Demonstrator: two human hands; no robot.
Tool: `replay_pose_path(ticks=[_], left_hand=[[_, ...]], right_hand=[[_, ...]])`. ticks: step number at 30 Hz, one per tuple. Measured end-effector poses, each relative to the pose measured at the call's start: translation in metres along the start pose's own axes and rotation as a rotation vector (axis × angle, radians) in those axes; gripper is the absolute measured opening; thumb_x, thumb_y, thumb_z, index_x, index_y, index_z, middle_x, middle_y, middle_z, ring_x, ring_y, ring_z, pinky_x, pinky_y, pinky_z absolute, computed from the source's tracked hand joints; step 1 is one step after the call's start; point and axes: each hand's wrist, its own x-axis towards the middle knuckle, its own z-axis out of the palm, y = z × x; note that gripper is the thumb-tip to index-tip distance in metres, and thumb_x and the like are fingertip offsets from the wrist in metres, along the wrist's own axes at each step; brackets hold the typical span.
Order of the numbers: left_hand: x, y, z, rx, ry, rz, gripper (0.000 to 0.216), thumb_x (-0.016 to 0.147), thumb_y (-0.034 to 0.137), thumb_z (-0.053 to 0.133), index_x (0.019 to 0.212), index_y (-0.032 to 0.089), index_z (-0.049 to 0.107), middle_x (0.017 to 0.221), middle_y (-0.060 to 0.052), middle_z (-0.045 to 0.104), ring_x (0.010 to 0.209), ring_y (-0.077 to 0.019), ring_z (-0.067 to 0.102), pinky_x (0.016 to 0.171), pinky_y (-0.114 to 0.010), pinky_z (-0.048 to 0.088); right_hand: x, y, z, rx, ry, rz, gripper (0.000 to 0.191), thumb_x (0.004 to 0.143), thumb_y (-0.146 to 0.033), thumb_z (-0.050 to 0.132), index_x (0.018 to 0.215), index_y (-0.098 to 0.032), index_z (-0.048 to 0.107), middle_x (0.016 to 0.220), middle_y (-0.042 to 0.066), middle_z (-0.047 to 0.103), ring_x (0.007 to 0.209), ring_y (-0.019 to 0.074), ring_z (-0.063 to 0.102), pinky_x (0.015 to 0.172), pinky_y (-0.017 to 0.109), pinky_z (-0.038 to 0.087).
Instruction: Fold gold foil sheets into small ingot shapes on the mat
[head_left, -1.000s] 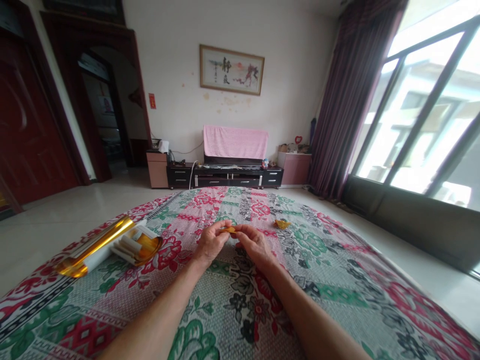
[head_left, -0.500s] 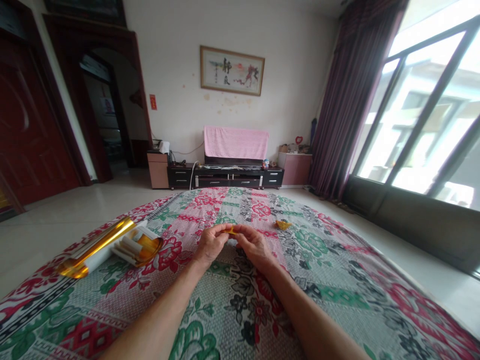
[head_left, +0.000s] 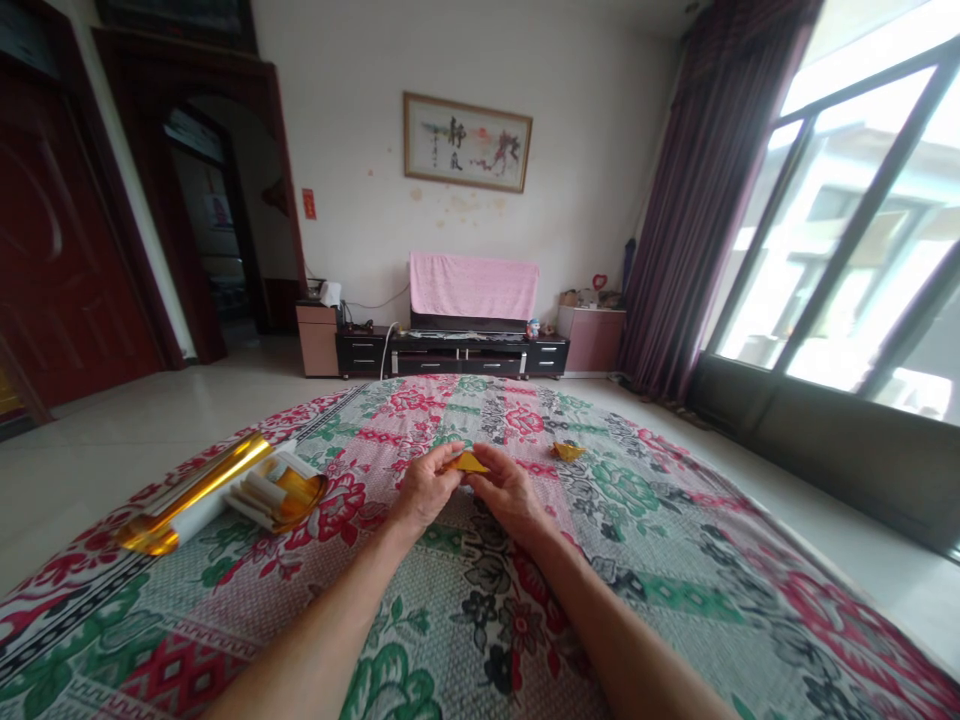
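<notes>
Both hands meet over the middle of a flowered cloth [head_left: 465, 610] spread on the table. My left hand [head_left: 424, 488] and my right hand [head_left: 510, 490] pinch a small piece of gold paper [head_left: 469, 462] between their fingertips. The paper shows as a flat pointed shape sticking up between the thumbs. A second folded gold paper piece [head_left: 566, 451] lies on the cloth a little beyond my right hand. To the left lies a stack of gold foil sheets [head_left: 225, 488], partly curled, white on the back.
Beyond the table are a tiled floor, a low dark TV cabinet [head_left: 457, 352] with a pink cloth over the screen, a framed picture on the wall, dark wooden doors at left, and large windows with purple curtains at right.
The gold paper between my fingers now shows more, as a wider pointed flap. My hands stay in the same spot, fingers shifting slightly on the paper.
</notes>
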Motion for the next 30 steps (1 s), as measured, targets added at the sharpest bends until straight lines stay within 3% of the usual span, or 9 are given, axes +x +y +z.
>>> replay_pose_path(ticks=[6, 10, 16, 21, 26, 30], left_hand=[[-0.001, -0.003, 0.0, 0.14, 0.017, 0.103, 0.049, 0.065, 0.015, 0.055, 0.114, 0.017, 0.055, 0.095, -0.007, 0.067, 0.081, -0.0166, 0.064, 0.074, -0.026, 0.051], [-0.001, -0.003, 0.001, 0.175, 0.022, 0.134, 0.044, 0.064, 0.014, 0.055, 0.108, 0.018, 0.058, 0.094, -0.006, 0.068, 0.082, -0.0171, 0.064, 0.076, -0.026, 0.05], [-0.004, 0.009, 0.004, 0.066, -0.009, 0.029, 0.03, 0.063, 0.015, 0.055, 0.092, 0.016, 0.065, 0.085, -0.003, 0.069, 0.071, -0.0159, 0.064, 0.068, -0.026, 0.053], [-0.006, 0.013, 0.006, 0.006, 0.003, -0.047, 0.032, 0.061, 0.011, 0.056, 0.091, 0.015, 0.066, 0.086, -0.003, 0.069, 0.073, -0.0149, 0.064, 0.068, -0.024, 0.052], [-0.003, 0.004, 0.005, -0.023, -0.032, -0.011, 0.031, 0.062, 0.011, 0.055, 0.092, 0.016, 0.064, 0.087, -0.002, 0.069, 0.077, -0.0147, 0.064, 0.068, -0.024, 0.052], [-0.005, 0.01, 0.006, -0.036, -0.029, -0.062, 0.026, 0.064, 0.017, 0.059, 0.089, 0.016, 0.064, 0.078, -0.001, 0.069, 0.065, -0.0132, 0.064, 0.063, -0.024, 0.052]], right_hand=[[0.002, 0.006, 0.0, 0.036, 0.025, 0.0, 0.039, 0.066, -0.025, 0.061, 0.104, -0.021, 0.055, 0.106, 0.004, 0.061, 0.092, 0.0168, 0.06, 0.085, 0.031, 0.047], [0.001, 0.0, 0.0, -0.035, 0.043, -0.025, 0.033, 0.067, -0.028, 0.059, 0.1, -0.02, 0.059, 0.099, 0.003, 0.065, 0.086, 0.0163, 0.061, 0.082, 0.031, 0.048], [-0.002, -0.009, 0.0, -0.138, 0.015, -0.022, 0.025, 0.071, -0.028, 0.054, 0.092, -0.02, 0.065, 0.09, 0.002, 0.067, 0.08, 0.0167, 0.061, 0.078, 0.031, 0.048], [0.0, -0.002, -0.003, -0.164, -0.005, -0.02, 0.028, 0.07, -0.023, 0.052, 0.095, -0.022, 0.066, 0.093, 0.001, 0.067, 0.083, 0.0167, 0.06, 0.079, 0.03, 0.046], [0.0, -0.002, -0.003, -0.177, -0.008, 0.019, 0.027, 0.072, -0.027, 0.051, 0.095, -0.021, 0.065, 0.087, 0.001, 0.067, 0.073, 0.0148, 0.059, 0.069, 0.027, 0.047], [0.001, -0.003, -0.004, -0.201, 0.041, 0.069, 0.027, 0.074, -0.031, 0.049, 0.094, -0.019, 0.064, 0.08, 0.001, 0.066, 0.066, 0.014, 0.057, 0.062, 0.025, 0.046]])
